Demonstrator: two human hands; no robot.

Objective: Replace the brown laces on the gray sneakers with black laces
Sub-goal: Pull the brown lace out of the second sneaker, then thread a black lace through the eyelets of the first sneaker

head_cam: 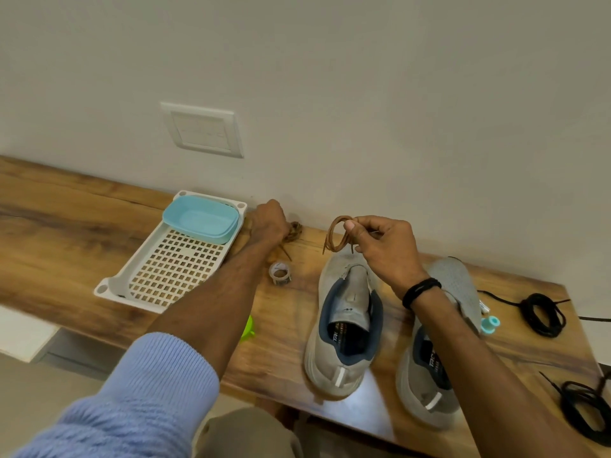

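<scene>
The coiled brown lace (pixel 336 237) is up off the bench, pinched between thumb and fingers of the right hand (pixel 385 247), at twelve o'clock from the toe of the left sneaker (pixel 344 328). That sneaker stands unlaced, tongue up, toe toward the wall. The right sneaker (pixel 458 285) sits at three o'clock from it, its middle hidden under the right forearm.

A second brown lace (pixel 295 231), bunched up, lies against the wall at ten o'clock from the left sneaker. The left hand (pixel 269 223) is curled over it and grips it; its fingertips are out of sight, and only the bundle's right side and two loose ends show.

One black lace coil (pixel 542 314) lies at three o'clock from the right sneaker, past a small teal spool (pixel 490 323). Another black lace (pixel 585 408), at five o'clock, is cut off by the frame edge.

A tape roll (pixel 280 274) sits between the left forearm and the left sneaker. Something green (pixel 246 328) peeks from behind that forearm, too hidden to identify. At nine o'clock a white perforated tray (pixel 139 279) carries a blue container (pixel 201 218).
</scene>
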